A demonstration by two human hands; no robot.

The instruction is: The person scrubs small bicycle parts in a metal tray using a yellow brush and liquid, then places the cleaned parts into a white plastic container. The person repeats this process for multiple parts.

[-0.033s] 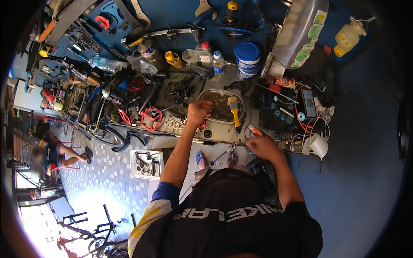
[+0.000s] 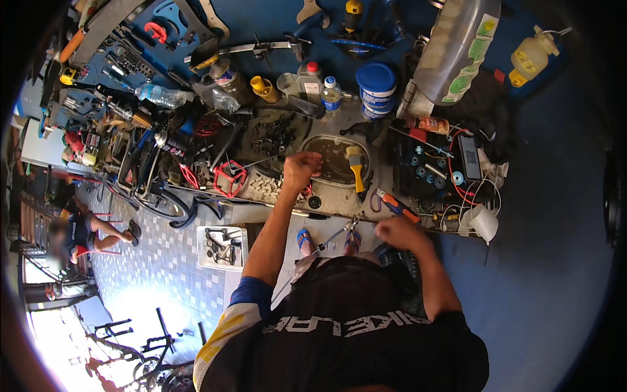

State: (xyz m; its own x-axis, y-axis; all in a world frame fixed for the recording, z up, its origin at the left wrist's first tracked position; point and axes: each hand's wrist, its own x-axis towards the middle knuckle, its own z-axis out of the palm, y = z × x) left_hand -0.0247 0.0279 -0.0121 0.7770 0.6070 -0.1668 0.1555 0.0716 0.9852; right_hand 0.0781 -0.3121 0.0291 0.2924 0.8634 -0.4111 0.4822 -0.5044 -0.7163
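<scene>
My left hand (image 2: 302,171) hovers over the left side of a shallow metal basin (image 2: 330,181) of murky liquid, its fingers curled together. What those fingers hold, if anything, is hidden. A yellow-handled brush (image 2: 356,174) leans on the basin's right side, bristles up. My right hand (image 2: 398,232) is closed like a fist just off the bench's front edge; its contents do not show. Above it lie orange-and-blue handled pliers (image 2: 396,205) and scissors (image 2: 375,202). A thin metal rod (image 2: 336,234) stands between my arms, by the edge. Left of the basin sits a red pedal (image 2: 230,179).
Bottles (image 2: 331,95) and a blue-lidded tub (image 2: 375,90) line the bench's back. A dark mat with a phone (image 2: 468,157) and small parts lies right. A white bin (image 2: 223,247) of parts stands below, left. A person (image 2: 85,228) sits far left.
My right hand has shifted slightly right and down, uncovering more of the pliers' handles. The left hand stays in place.
</scene>
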